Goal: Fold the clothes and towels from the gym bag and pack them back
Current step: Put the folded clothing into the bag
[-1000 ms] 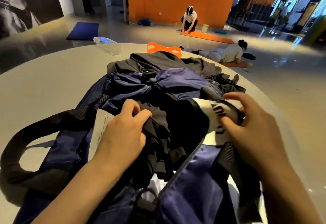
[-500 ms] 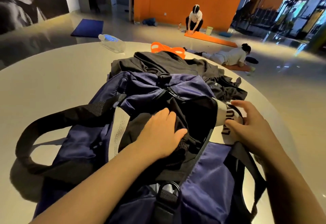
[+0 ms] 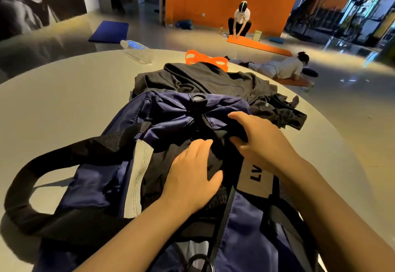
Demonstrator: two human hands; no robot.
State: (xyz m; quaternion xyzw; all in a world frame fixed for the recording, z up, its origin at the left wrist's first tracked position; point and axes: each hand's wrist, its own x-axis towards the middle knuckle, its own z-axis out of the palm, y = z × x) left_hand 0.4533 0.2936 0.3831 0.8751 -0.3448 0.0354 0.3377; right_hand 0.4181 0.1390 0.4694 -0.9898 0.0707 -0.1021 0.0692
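A navy gym bag point(image 3: 171, 111) with black straps lies open on a round grey table point(image 3: 64, 100). Dark clothing point(image 3: 192, 156) fills its opening. My left hand point(image 3: 192, 175) lies flat on that clothing, fingers straight, pressing it down. My right hand point(image 3: 260, 141) is at the bag's far right rim, thumb and fingers curled round a fold of black fabric there. A grey label strip point(image 3: 254, 177) with black letters shows below that hand. Behind the bag lies a heap of black clothes point(image 3: 213, 81).
An orange band point(image 3: 203, 57) and a clear plastic water bottle point(image 3: 136, 51) lie at the table's far side. A long black strap point(image 3: 42, 164) loops out left of the bag. Two people on mats point(image 3: 256, 45) are on the floor beyond.
My left hand went from gripping the clothing to lying flat on it. My right hand moved from the label strip up and left to the black fabric at the rim.
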